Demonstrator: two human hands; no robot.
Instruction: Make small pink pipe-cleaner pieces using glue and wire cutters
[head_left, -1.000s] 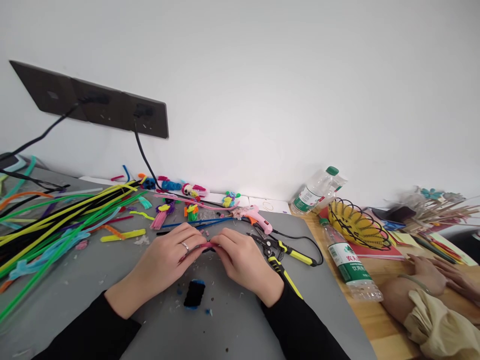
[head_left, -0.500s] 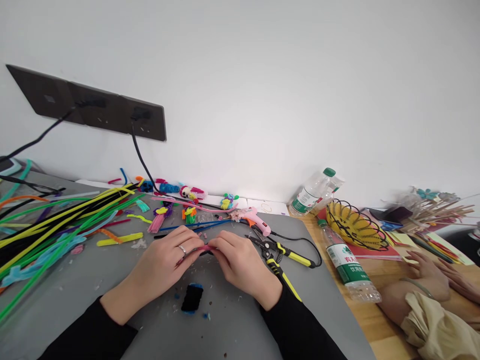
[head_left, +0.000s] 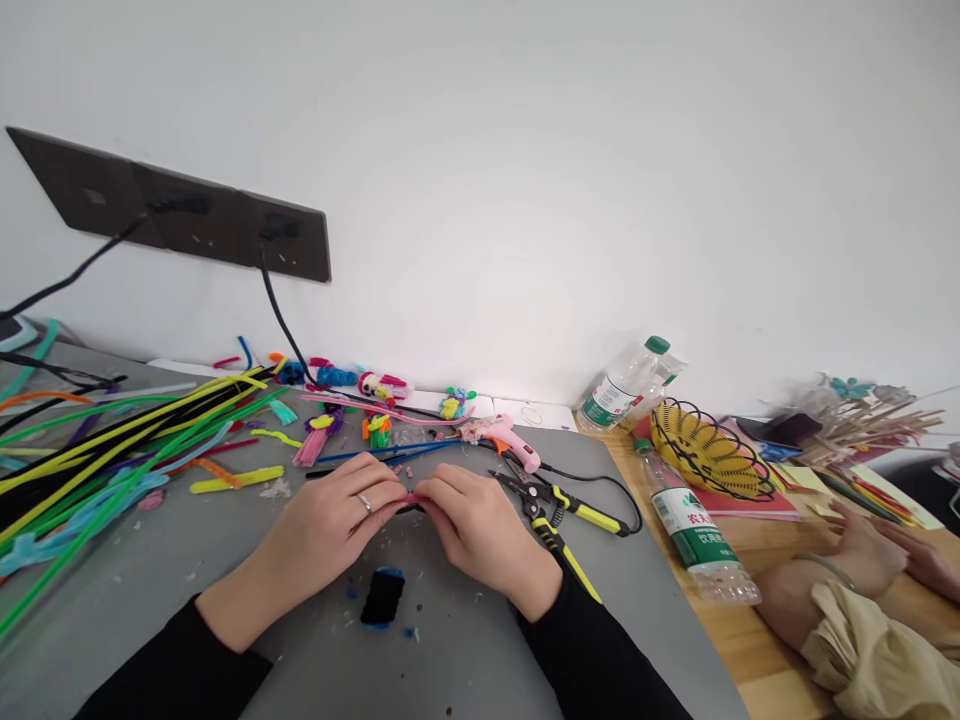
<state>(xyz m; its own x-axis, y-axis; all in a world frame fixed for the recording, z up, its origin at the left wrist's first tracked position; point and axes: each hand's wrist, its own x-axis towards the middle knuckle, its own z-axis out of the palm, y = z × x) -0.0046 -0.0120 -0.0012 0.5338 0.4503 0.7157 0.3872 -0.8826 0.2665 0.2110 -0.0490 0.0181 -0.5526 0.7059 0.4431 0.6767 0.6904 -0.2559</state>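
Observation:
My left hand (head_left: 341, 540) and my right hand (head_left: 480, 525) meet over the grey mat (head_left: 300, 640), fingertips pinched on a small pink piece of pipe cleaner (head_left: 412, 498). A dark bit shows just under it; most of the piece is hidden by my fingers. Below my hands lies a small black fuzzy block (head_left: 382, 597) with blue edges. Close to my right hand are pliers with yellow-and-black handles (head_left: 574, 560) and a pink glue gun (head_left: 514, 440).
Pipe cleaners (head_left: 150, 450) in many colours pile up at left. Several small fuzzy figures (head_left: 379, 385) line the wall. At right are a water bottle (head_left: 690, 530) on its side, a yellow wire basket (head_left: 705, 450) and another person's hands (head_left: 862, 555).
My hands stay together on the pink piece, with barely any movement. The other person's hand at the right has shifted slightly.

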